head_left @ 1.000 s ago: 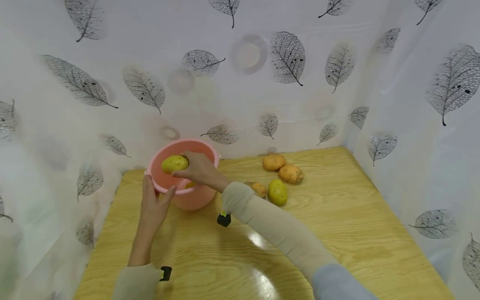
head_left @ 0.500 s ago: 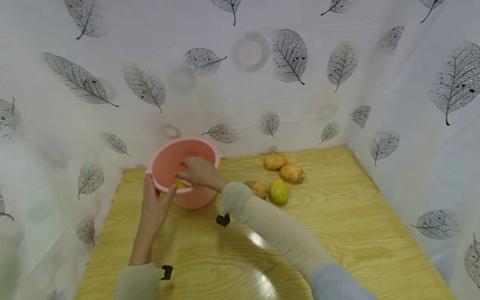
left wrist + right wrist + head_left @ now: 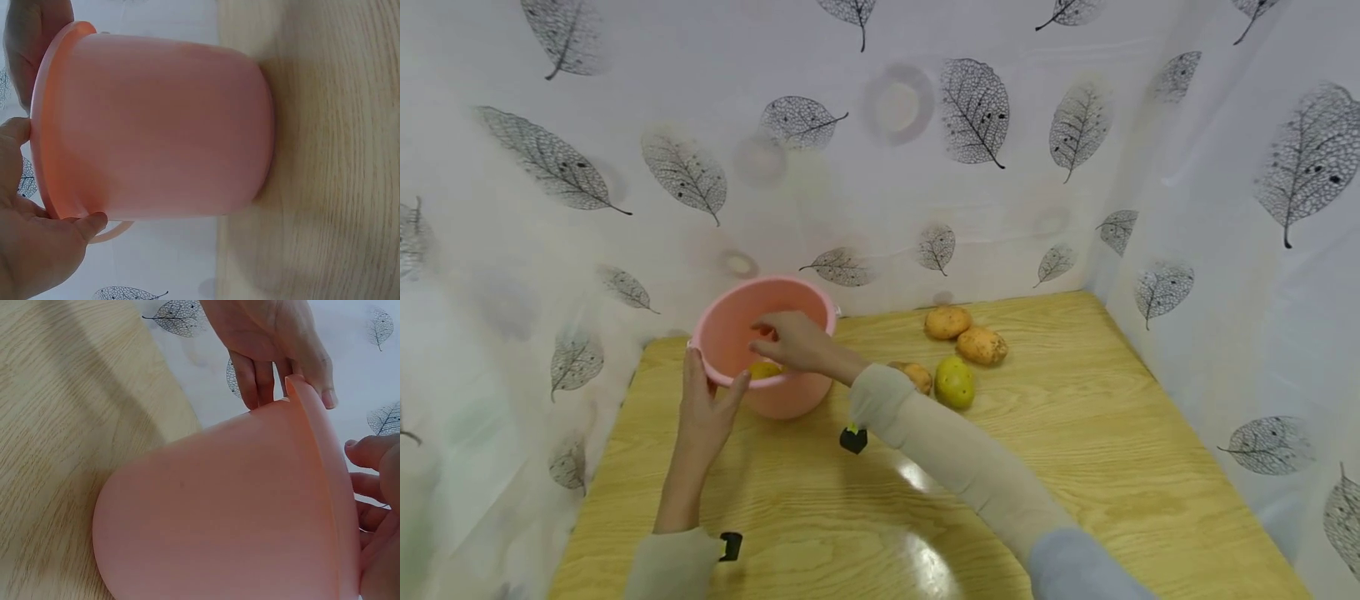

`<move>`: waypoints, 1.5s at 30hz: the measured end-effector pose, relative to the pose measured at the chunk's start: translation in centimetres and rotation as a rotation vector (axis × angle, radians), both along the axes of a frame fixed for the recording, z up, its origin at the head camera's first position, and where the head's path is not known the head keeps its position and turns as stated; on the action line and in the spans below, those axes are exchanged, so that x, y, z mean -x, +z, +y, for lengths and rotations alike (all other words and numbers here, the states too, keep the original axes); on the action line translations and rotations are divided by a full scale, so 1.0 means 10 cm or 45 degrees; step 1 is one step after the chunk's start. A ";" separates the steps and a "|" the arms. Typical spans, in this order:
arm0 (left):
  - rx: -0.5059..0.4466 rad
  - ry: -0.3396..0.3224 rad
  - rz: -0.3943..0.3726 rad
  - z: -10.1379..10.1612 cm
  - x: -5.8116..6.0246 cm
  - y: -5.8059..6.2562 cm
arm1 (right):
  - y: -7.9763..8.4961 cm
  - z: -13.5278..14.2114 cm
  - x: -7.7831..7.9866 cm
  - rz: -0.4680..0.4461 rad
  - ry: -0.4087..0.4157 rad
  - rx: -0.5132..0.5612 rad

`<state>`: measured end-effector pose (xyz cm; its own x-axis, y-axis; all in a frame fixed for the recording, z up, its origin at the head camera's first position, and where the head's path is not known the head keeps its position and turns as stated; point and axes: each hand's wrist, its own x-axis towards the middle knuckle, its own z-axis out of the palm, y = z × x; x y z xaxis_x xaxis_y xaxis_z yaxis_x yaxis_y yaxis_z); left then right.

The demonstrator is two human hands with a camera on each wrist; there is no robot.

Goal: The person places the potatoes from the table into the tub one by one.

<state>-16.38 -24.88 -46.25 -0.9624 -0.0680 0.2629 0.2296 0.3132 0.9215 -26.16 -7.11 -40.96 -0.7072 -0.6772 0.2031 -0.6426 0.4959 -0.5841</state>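
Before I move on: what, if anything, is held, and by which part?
The round pink plastic bucket, by the near-left of its rim, in the left grip; the right grip shows nothing held.

The head view looks forward and down from above, across the tabletop (image 3: pixel 1112 442) to its far edge. Both wrist views sit close beside the pink bucket (image 3: pixel 786 402) near the far left corner, tipped sideways, sharing its wall (image 3: pixel 162 131) and rim (image 3: pixel 41 140).
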 end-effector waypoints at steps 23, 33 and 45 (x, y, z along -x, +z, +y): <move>0.012 0.039 0.004 0.01 0.01 -0.02 | 0.15 0.91 -0.07 -0.008 -0.114 0.346; -0.031 0.011 0.092 0.02 0.01 -0.02 | 0.17 1.45 -0.10 -0.080 -0.279 0.351; 0.013 0.023 0.031 0.02 0.00 0.01 | 0.10 2.07 -0.09 -0.084 -0.420 0.381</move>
